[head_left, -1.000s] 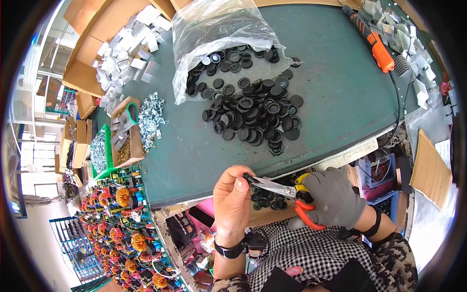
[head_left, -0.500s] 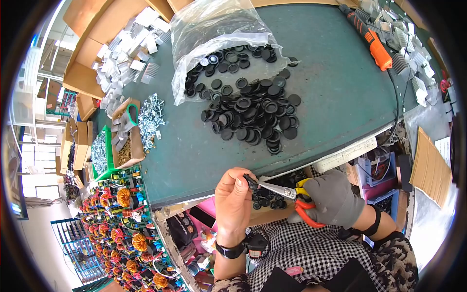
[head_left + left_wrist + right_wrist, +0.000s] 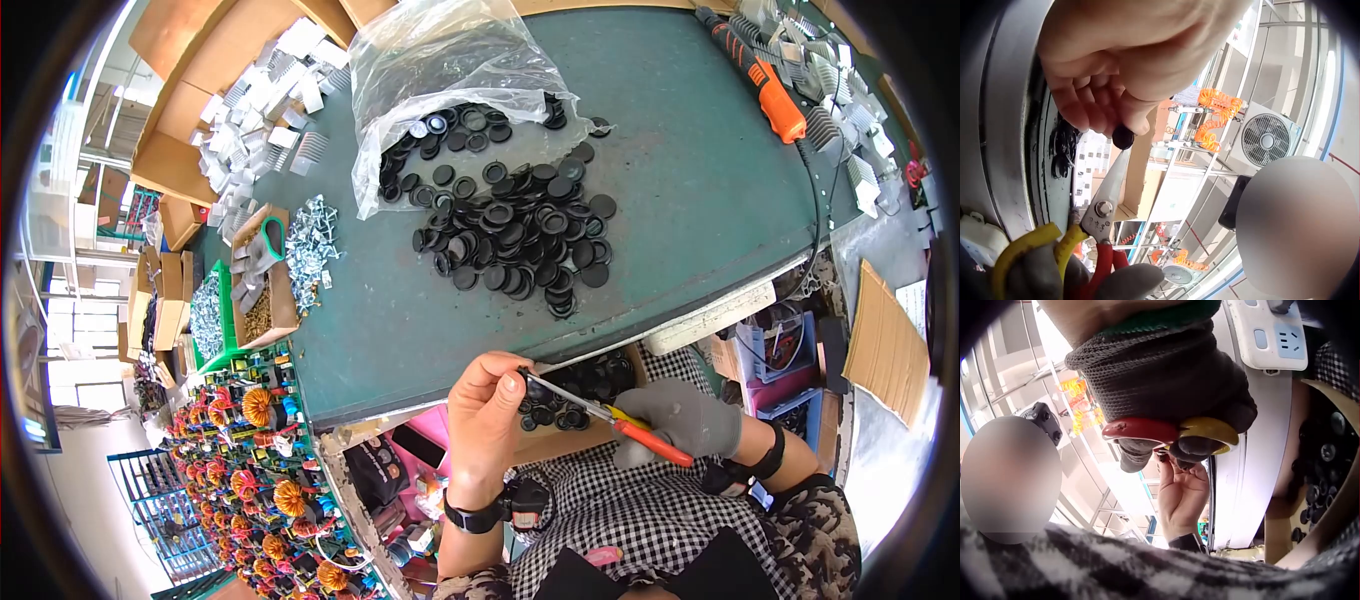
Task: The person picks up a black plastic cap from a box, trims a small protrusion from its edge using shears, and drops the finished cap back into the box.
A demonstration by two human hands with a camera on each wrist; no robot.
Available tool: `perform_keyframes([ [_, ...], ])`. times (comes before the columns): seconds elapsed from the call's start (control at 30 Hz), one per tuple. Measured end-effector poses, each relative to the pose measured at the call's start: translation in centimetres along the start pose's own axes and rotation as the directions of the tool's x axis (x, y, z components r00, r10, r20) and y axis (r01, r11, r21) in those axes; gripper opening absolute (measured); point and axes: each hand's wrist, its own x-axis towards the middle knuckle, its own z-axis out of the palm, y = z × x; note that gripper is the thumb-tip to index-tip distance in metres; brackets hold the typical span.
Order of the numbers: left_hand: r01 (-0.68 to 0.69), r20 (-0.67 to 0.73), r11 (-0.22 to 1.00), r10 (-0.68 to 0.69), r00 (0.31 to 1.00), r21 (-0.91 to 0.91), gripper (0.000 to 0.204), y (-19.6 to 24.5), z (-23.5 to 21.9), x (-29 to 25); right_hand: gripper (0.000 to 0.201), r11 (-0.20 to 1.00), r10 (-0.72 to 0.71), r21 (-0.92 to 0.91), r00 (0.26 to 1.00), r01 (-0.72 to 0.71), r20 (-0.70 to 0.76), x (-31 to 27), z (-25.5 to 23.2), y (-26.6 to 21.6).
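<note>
Red-and-yellow-handled metal scissors (image 3: 1104, 209) now turned edge-on, tips still at small round black plastic-looking cap (image 3: 1123, 137); fingers of bare left hand (image 3: 482, 430) pinch cap near counter (image 3: 380, 350) edge; gloved right hand (image 3: 694, 420) grips handles (image 3: 655, 444)

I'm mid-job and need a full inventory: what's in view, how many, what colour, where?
Scissors: one, red and yellow handles, near edge
Small piece: one, black, at blade tips
Discs: many, black, table centre
Bag: one, clear, behind discs
Table: one, green, centre
Finned blocks: many, silver, far left and right
Corded tool: one, orange-black, far right
Metal parts: many, silver, left
Tray: one, green, left
Coiled boards: many, multicoloured, near left
Open box: one, brown, below edge
Left hand: one, bare, pinching piece
Right hand: one, grey-gloved, gripping scissors
</note>
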Motion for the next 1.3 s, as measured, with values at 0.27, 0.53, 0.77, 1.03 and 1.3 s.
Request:
perform_keyframes([
  [0.27,-0.136,0.175,0.709,0.018,0.984,0.692,0.022,3.3,-0.3,0.1,0.043,0.98,0.086,0.187,0.992,-0.068,-0.095,-1.5,-1.5,0.6],
  [0.53,-0.24,0.268,-0.123,0.552,0.79,0.963,0.014,3.6,-1.7,7.4,0.031,0.971,0.037,0.239,0.971,0.022,-0.238,-1.6,-0.8,0.2],
  [0.77,-0.196,0.19,-0.044,0.522,0.832,0.98,0.011,4.1,-1.3,6.2,0.039,0.977,0.086,0.21,0.97,-0.037,-0.226,-1.4,-0.8,0.0],
  [1.03,0.002,0.096,0.999,0.003,0.995,-0.046,0.03,3.4,-0.4,1.3,0.062,0.911,-0.227,-0.397,0.943,0.116,-0.245,-0.1,-0.8,-1.9],
  [1.3,0.013,0.115,0.958,0.02,0.993,-0.287,0.037,1.2,0.2,0.8,0.052,0.813,-0.235,-0.582,0.922,0.013,-0.308,0.2,-0.3,-2.6],
])
